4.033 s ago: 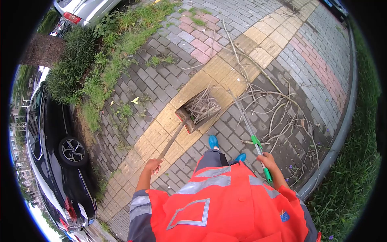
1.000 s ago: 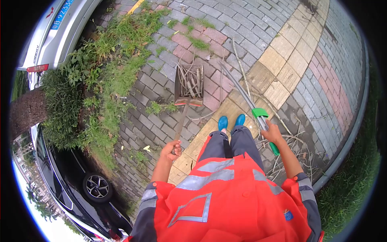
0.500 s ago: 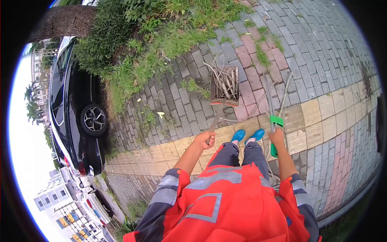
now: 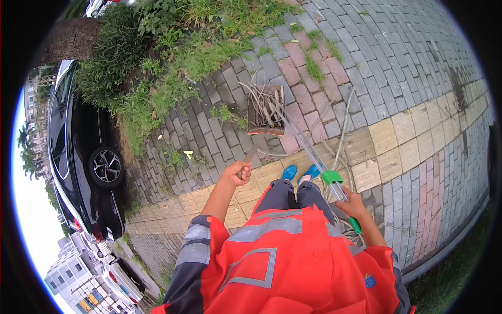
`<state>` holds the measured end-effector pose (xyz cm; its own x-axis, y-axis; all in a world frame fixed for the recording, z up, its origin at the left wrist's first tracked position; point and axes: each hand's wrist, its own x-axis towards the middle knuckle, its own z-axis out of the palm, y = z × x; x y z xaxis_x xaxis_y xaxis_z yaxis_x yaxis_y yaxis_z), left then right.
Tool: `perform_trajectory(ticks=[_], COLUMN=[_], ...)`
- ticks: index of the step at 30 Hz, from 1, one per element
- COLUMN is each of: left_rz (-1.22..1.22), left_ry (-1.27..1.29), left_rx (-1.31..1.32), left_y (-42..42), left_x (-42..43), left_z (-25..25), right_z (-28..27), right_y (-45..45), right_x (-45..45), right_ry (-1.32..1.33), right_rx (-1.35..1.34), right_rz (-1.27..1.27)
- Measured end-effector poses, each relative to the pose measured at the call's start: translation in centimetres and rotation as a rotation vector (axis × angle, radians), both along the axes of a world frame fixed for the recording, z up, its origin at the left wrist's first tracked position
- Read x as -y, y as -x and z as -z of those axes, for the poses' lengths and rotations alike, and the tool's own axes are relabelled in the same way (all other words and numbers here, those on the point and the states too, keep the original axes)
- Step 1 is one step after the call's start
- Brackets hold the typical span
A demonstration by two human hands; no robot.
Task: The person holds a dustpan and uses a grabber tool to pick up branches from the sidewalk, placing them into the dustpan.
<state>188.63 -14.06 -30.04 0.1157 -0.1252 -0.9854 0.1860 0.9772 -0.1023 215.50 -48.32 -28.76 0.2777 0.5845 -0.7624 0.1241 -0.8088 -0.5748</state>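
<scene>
My left hand [image 4: 238, 173] is closed round the handle of a long-handled dustpan [image 4: 265, 132]. The pan rests on the paving ahead of me, loaded with a heap of dry sticks [image 4: 267, 107]. In my right hand [image 4: 354, 204] is a litter picker [image 4: 308, 145] with green grip parts and long metal shafts. Its far end reaches the right side of the pan, beside the sticks; whether the tips pinch anything is too small to tell. A thin loose branch [image 4: 345, 125] lies on the ground right of the shafts.
My blue shoes [image 4: 289, 173] stand on the yellow tactile paving [image 4: 366, 172]. More thin branches [image 4: 345, 227] lie by my right leg. Weeds and grass [image 4: 172, 78] border the bricks on the left. A black car [image 4: 89, 157] is parked beyond them, near a tree trunk [image 4: 73, 39].
The litter picker has swung left, its far end moving from the branches on the right over to the dustpan. My left hand still grips the dustpan handle, and the whole view has shifted slightly.
</scene>
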Motion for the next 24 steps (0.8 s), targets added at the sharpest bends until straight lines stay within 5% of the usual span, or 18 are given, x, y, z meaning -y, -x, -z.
perform_trajectory(ticks=[5, 13, 24], left_rz=[-0.033, -0.008, -0.473], left_ry=[-0.008, 0.028, 0.083], left_rx=[0.002, 0.063, 0.267], left_y=[0.0, -0.1, 5.3], left_x=[0.3, 0.7, -5.9], left_z=[-0.2, 1.8, -1.4], right_z=[6.3, 1.5, -2.2], right_y=[-0.9, -4.0, -4.5], right_x=[-0.2, -8.0, -19.2], right_ry=[-0.138, -0.101, -0.059], right_rx=[0.163, -0.014, -0.153], right_rz=[0.073, 0.13, 0.054])
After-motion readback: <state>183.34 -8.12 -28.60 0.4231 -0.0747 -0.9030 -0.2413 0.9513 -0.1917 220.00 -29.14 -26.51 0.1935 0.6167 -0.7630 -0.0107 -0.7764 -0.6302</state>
